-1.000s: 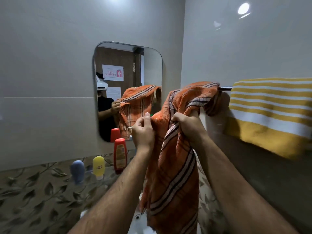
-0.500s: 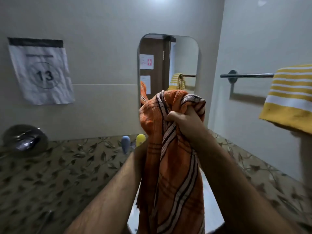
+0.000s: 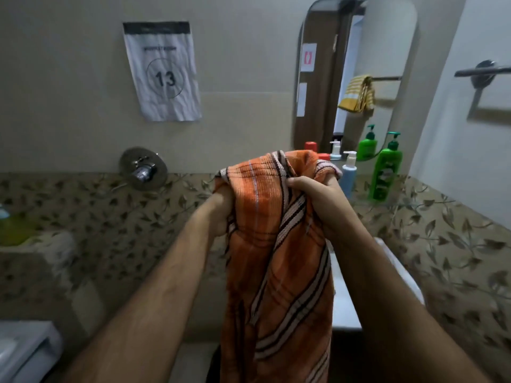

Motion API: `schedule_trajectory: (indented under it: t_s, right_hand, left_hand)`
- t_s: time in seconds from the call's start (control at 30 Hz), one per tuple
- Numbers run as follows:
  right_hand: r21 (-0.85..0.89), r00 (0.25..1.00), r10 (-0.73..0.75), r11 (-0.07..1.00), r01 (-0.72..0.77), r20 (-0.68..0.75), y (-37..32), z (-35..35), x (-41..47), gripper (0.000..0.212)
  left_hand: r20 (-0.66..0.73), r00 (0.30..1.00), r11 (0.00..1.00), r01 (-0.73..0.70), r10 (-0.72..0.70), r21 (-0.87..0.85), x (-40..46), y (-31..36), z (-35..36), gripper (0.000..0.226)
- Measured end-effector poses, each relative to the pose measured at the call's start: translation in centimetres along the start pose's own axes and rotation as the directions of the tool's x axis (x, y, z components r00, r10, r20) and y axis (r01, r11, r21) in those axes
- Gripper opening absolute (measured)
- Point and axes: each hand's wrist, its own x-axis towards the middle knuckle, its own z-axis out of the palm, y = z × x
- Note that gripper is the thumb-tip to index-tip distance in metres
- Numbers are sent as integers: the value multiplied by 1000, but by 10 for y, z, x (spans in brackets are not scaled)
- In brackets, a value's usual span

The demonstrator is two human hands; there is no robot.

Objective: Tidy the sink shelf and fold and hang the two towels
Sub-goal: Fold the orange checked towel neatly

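Presently, both hands are gripping the orange towel [image 3: 276,258] by its top edge, in front of the person and clear of the rail [image 3: 482,71]. The left hand [image 3: 221,214] is half hidden behind the cloth, its fingers seemingly clenched on a bunched corner; the right hand [image 3: 315,200] is curling its fingers over the opposite corner. Between them the towel is hanging in a loose, crumpled length down past the white sink [image 3: 345,299], not yet folded.

Judged against the task, the work is looking partly complete. In the mirror [image 3: 359,78] a yellow towel [image 3: 356,94] is showing as a reflection, draped over a rail and apparently hung already. Below the mirror, the green bottle [image 3: 385,175] and the blue bottle [image 3: 348,174] are standing upright, near each other; a red cap is peeking from behind the towel. Whether that shelf needs more tidying cannot be told from here.

What is remaining, by this reading: spreading the orange towel flat, folding it evenly, then carrying it right to the bare rail. The slack cloth is likely to twist unless both corners are drawn apart first.
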Motion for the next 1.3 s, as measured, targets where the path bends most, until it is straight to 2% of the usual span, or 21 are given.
schedule_trajectory:
  t_s: [0.03,0.1,0.17,0.27,0.37,0.47,0.6,0.7,0.77,0.83,0.9,1.03,1.1,1.13,1.23,1.27,1.3]
  right_hand:
    - [17,999,17,1000,-17,-28,12,1,-3,16]
    - [68,993,96,994,-91,-74,38,2,-5,18]
    - [107,973,214,973,-204,-84,66,1,-5,25]
    - [115,919,389,918,-380,-67,98,1,-8,26]
    - [102,864,491,859,-502,110,114,6,-9,21]
    - [56,822,489,849,-526,292,116,7,-4,23]
    - [-156,747,499,861,-484,439,116,-4,11,29]
    - [-330,656,574,819,-470,491,122,-17,22,38]
    - [-532,585,655,746,-400,478,120,-25,25,47]
    - [-748,554,734,606,-272,393,112,-34,28,58]
    - [-859,602,746,478,-186,285,106,-42,34,68]
    - [-867,666,694,477,-142,273,91,-57,43,76]
    - [-906,683,682,418,-69,262,89,-65,46,74]
    - [-931,721,649,364,-16,241,90,-68,48,75]
    - [-974,912,364,189,125,188,86,-71,57,74]
    - [-970,950,242,189,155,199,81,-70,59,69]
    - [-950,964,122,238,202,235,76,-68,60,62]
  left_hand:
    - [55,998,999,4,-7,53,-5,-5,-6,45]
    - [114,993,986,-14,-5,165,-11,-14,-22,27]
    - [90,995,993,39,-49,112,-12,-23,-35,28]
    - [166,977,990,138,-136,-5,-17,-28,-40,43]
    - [218,968,983,149,-122,-108,-23,-36,-33,48]
    - [115,990,987,92,-77,-131,-23,-42,-20,63]
    - [-148,989,996,4,10,90,-17,-41,-14,64]
    - [-214,976,983,67,-30,172,-7,-41,-10,86]
    - [-248,968,979,93,-45,183,1,-45,-6,88]
    - [-261,963,984,110,-71,141,3,-47,9,81]
    - [-244,967,995,90,-76,46,7,-49,25,76]
    - [-257,966,989,-11,-28,-148,15,-58,49,72]
    - [-251,968,979,-23,-29,-201,15,-64,56,69]
    - [-258,966,971,-37,-27,-238,14,-68,59,69]
    - [-304,953,913,-133,11,-386,14,-78,65,71]
    - [-304,952,899,-152,22,-411,11,-79,67,75]
    - [-316,948,887,-174,34,-427,10,-81,68,79]
